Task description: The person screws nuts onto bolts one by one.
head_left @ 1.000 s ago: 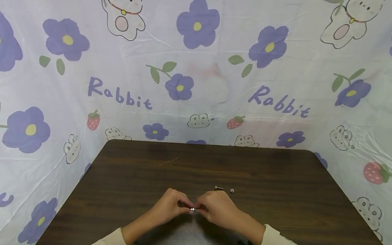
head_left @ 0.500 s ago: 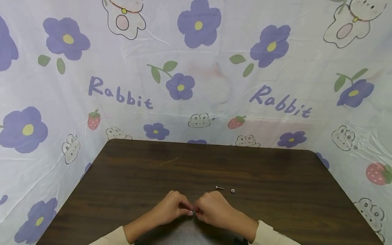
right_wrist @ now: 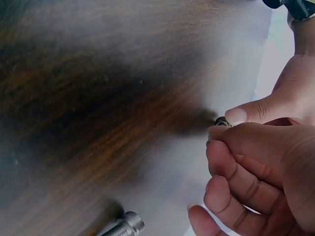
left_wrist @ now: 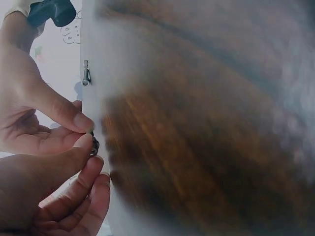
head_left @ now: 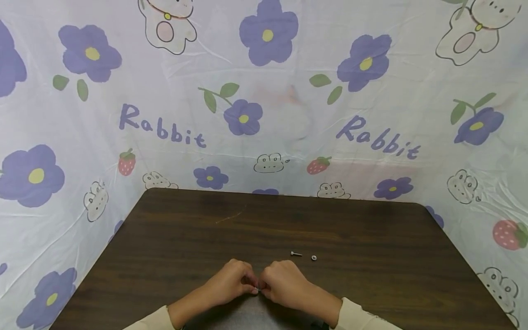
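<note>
My left hand and right hand meet fingertip to fingertip over the near part of the table. Between their thumbs and index fingers they pinch a small metal bolt, mostly hidden by the fingertips. A ring-shaped end of the bolt shows in the right wrist view, beside the left thumb. I cannot tell whether a nut sits on it. Beyond the right hand, a second bolt lies on its side on the wood, with a small round nut to its right.
The dark wood tabletop has rounded far corners. Behind it and along both sides hangs a pale cloth printed with purple flowers and rabbits. In the left wrist view, a dark band sits on the right wrist.
Both hands have drawn slightly nearer the body. The right hand has shifted left, closing the gap between the fingertips, so less of the held bolt shows. The loose bolt and nut stay put.
</note>
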Motion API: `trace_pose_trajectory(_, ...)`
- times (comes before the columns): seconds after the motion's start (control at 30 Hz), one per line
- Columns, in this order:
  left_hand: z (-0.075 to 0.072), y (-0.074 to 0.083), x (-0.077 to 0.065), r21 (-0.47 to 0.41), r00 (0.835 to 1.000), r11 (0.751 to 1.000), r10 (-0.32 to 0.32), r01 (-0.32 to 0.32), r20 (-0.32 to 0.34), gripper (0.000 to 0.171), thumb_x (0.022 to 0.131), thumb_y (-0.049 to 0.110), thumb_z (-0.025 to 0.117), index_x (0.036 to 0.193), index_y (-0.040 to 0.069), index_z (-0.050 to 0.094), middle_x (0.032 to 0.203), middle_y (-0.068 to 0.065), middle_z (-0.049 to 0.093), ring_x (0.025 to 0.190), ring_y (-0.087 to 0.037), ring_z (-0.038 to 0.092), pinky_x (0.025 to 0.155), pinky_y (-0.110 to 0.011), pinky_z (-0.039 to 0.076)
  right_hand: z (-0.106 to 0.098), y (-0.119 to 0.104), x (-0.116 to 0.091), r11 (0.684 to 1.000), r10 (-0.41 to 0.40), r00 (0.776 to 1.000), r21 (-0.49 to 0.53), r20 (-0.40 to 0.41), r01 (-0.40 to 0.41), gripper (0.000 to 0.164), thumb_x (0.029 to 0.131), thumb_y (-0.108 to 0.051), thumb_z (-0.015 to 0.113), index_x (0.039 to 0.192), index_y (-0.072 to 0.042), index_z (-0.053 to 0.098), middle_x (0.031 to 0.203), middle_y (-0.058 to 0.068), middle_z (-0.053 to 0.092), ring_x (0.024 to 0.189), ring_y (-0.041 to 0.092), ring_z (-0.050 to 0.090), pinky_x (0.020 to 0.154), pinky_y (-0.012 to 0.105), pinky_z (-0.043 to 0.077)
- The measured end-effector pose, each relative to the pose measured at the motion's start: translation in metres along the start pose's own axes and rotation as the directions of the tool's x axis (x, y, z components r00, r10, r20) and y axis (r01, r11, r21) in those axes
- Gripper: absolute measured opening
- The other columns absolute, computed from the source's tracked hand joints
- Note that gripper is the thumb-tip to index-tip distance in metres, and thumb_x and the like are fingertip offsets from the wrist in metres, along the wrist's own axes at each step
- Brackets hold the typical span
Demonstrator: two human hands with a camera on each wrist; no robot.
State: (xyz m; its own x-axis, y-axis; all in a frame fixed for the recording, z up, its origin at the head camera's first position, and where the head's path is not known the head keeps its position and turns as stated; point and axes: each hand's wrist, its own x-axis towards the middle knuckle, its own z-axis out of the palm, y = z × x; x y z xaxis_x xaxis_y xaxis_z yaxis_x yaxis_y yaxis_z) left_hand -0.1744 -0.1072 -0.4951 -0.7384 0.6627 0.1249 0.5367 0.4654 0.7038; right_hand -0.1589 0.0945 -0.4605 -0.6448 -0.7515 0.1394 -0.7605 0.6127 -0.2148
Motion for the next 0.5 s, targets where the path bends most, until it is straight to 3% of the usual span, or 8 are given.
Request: trace_pose_trajectory(0.5,0.0013,0.0063,-0.0020,0.035,1.000,0.999,-0.001,0.001,0.010,0.005,0.084,0.006,0.082,0.088,0.009,0.080,0.083,0.010,0.067,0.073,0.004,0.059,0.066,-0.014,0.053,0.0028,-0.0002,-0.0011,0.999,0.025,0.999,0.025,0.027,-0.025,0.013,0.083,-0.009,0.083,0.075,-0.018,0.078,0.064,-0.014,0.066,0.048,-0.009,0.039,0.047,0.009,0.036)
